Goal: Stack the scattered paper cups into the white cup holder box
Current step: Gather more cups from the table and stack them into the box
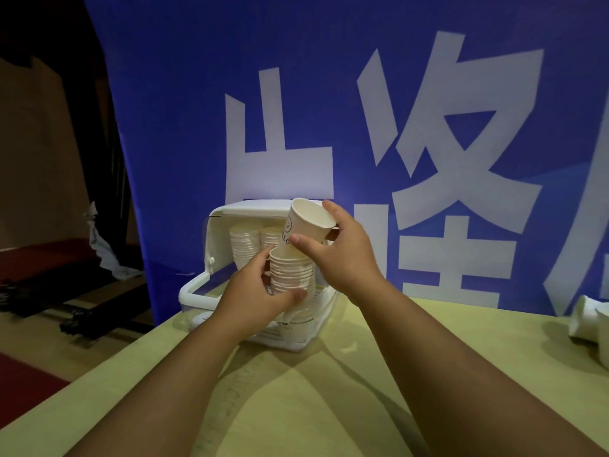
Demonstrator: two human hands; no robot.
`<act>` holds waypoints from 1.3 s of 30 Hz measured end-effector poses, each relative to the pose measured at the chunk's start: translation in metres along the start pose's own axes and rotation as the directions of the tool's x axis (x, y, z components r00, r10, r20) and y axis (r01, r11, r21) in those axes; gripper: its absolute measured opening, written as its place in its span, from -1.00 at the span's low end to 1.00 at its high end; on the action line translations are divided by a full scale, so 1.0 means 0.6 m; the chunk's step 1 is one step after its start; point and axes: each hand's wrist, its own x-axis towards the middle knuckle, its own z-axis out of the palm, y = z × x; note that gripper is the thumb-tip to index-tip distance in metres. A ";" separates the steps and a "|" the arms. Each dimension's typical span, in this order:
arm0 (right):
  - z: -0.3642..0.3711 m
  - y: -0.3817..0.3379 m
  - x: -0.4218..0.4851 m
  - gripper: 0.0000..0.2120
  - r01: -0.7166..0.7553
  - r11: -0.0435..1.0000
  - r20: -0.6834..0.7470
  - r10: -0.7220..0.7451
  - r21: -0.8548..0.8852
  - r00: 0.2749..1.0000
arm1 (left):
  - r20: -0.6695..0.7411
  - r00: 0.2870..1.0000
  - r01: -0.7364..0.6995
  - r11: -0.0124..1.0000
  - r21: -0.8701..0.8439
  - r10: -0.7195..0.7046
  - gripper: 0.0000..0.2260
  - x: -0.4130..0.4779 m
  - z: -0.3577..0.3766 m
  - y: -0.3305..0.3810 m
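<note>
Step in hand: nesting. Right hand grips one tilted paper cup, base at the mouth of a cup stack gripped by the left hand, just before the white cup holder box; lid raised, two stacks inside. Next, likely: straighten the cup, press it home. Loose cups lie far right on the table.

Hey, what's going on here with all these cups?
A person is nesting paper cups. The left hand grips a stack of cups in front of the open white cup holder box. The right hand holds a single cup tilted, its base just inside the stack's top. More stacks stand inside the box, and loose cups lie at the right edge of the table.
</note>
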 end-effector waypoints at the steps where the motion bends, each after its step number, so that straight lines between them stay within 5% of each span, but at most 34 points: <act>1: 0.000 0.003 -0.002 -0.14 -0.006 1.000 0.029 0.007 -0.024 1.000 | 0.001 1.000 0.007 1.000 0.004 -0.007 -0.36 0.000 -0.001 -0.001; 4: -0.004 0.007 -0.004 -0.16 -0.035 0.999 0.093 0.037 -0.027 0.995 | 0.010 1.000 0.023 1.000 0.010 -0.023 -0.38 0.000 -0.004 -0.003; 8: -0.005 0.007 -0.001 -0.46 -0.084 0.996 0.034 0.084 0.016 0.996 | 0.020 1.000 0.024 1.000 0.007 -0.024 -0.36 -0.001 -0.008 -0.011; 16: 0.000 0.037 0.000 -0.74 -0.061 0.985 0.120 0.081 -0.160 0.990 | 0.044 0.999 0.005 1.000 -0.022 -0.004 -0.12 -0.004 -0.013 -0.014; 28: -0.017 0.040 -0.006 -0.74 -0.306 0.913 0.303 0.383 -0.271 0.873 | 0.078 0.996 0.041 0.998 0.043 -0.044 -0.27 0.006 -0.020 -0.007; 32: -0.013 0.041 -0.004 -0.78 -0.275 0.917 0.326 0.365 -0.291 0.872 | 0.041 0.996 0.083 0.996 0.032 -0.085 -0.33 0.022 -0.016 0.000; 39: 0.000 0.055 -0.019 -0.50 -0.063 0.928 0.454 0.238 -0.368 0.859 | 0.104 0.986 0.128 0.991 0.050 -0.133 -0.28 0.075 -0.011 -0.002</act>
